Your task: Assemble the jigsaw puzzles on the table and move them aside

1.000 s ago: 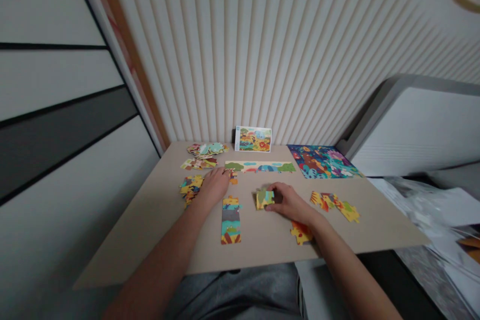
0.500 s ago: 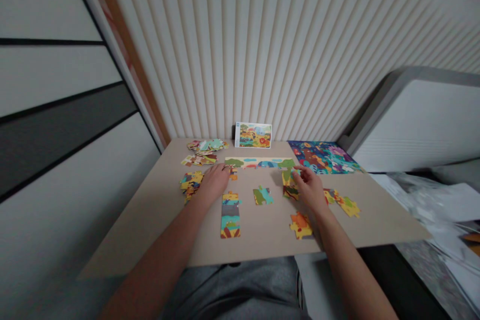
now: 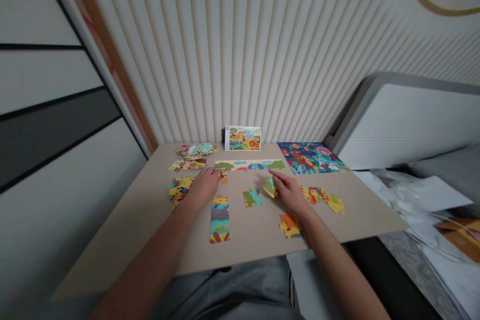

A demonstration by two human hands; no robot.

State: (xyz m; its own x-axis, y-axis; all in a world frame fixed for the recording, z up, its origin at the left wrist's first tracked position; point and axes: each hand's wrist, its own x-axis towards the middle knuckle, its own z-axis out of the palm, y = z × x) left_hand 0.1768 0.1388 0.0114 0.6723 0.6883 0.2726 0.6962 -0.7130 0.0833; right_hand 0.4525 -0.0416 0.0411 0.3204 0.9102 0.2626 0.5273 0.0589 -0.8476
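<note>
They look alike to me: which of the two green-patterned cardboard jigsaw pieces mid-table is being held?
The green-and-yellow cardboard piece pinched in the right hand; the green-and-turquoise piece to its left lies flat, untouched.

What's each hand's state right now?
Left hand: on the table, grip cannot be told.
Right hand: closed, holding a piece.

On the table point(image 3: 262, 230) I saw a picture card point(image 3: 243, 138) behind the puzzle strip point(image 3: 249, 165), a piece pile point(image 3: 197, 150) to their left, 1 other puzzle point(image 3: 311, 157) to their right, a joined column point(image 3: 220, 219) in front.
</note>
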